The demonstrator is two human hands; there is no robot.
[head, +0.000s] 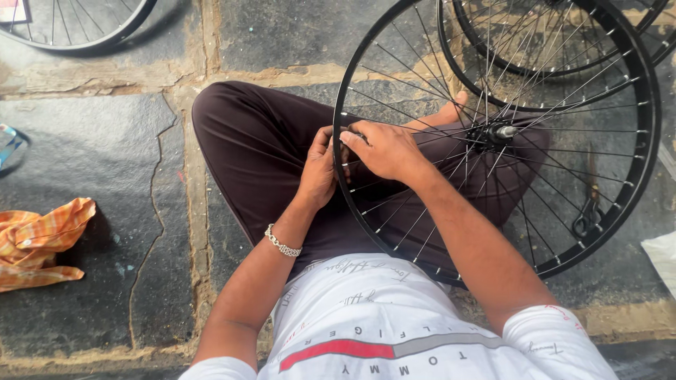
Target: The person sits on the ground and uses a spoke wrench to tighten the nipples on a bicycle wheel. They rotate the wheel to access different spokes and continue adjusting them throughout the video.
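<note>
While the person sits cross-legged on a stone floor, a black bicycle wheel point(496, 134) rests across their lap and knees, its rim tilted toward the camera and its thin silver spokes fanning out from a dark hub point(495, 132) at the centre. Both hands meet at the near left edge of the rim. The right hand point(384, 149) reaches over the spokes, its fingers curled and pressed together around something small and dark at the rim, perhaps a spoke tool, though it is too hidden to be sure. The left hand point(320, 167) sits just beside it on the outside of the rim, fingers closed against it as if bracing; whether it pinches a spoke cannot be told. A silver chain bracelet point(282, 242) circles the left wrist. By the look of it, the step in hand is adjusting one spoke where it meets the rim, and a next move would call for a small, steady twist with the wheel held firm. Farther out, two more wheels point(563, 49) lie overlapping at upper right, another wheel point(77, 24) at upper left, and an orange checked cloth point(39, 243) lies crumpled on the floor at far left.
</note>
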